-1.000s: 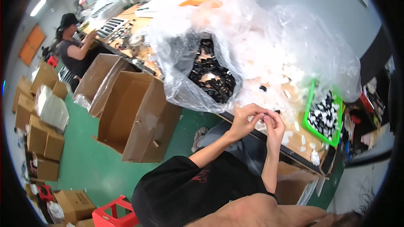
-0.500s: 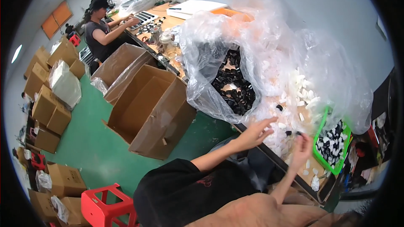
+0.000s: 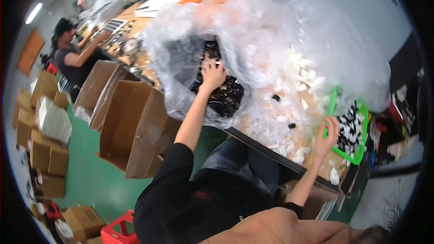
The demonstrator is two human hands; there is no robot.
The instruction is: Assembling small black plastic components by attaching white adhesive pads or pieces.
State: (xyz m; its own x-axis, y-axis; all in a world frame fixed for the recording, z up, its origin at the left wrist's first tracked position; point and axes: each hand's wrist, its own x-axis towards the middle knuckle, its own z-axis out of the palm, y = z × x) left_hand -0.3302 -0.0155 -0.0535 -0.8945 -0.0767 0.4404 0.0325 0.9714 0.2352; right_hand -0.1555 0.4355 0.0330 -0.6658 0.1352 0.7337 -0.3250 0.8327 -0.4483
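My left hand [image 3: 213,75] reaches into a large clear plastic bag [image 3: 174,63], over a heap of small black plastic pieces [image 3: 226,100]. Its fingers look bent and apart. Blur and the pieces below hide whether it touches any. My right hand [image 3: 327,137] is at the near left rim of a green basket [image 3: 360,159], fingers loosely curled with a gap to the thumb; I see nothing between them. Small black and white pieces [image 3: 350,129] fill the basket. Loose white pieces [image 3: 307,76] and a black piece [image 3: 291,126] lie on the table between my hands.
Crumpled clear plastic sheeting [image 3: 334,49] covers the table's back. Open cardboard boxes [image 3: 120,131] stand left of the table, with a red stool [image 3: 120,232] at the lower left. Another person [image 3: 72,54] works at the table's far end.
My left hand has moved from above the table's loose pieces left into the bag. My right hand has shifted from the table to the basket's rim. The whole view has swung right.
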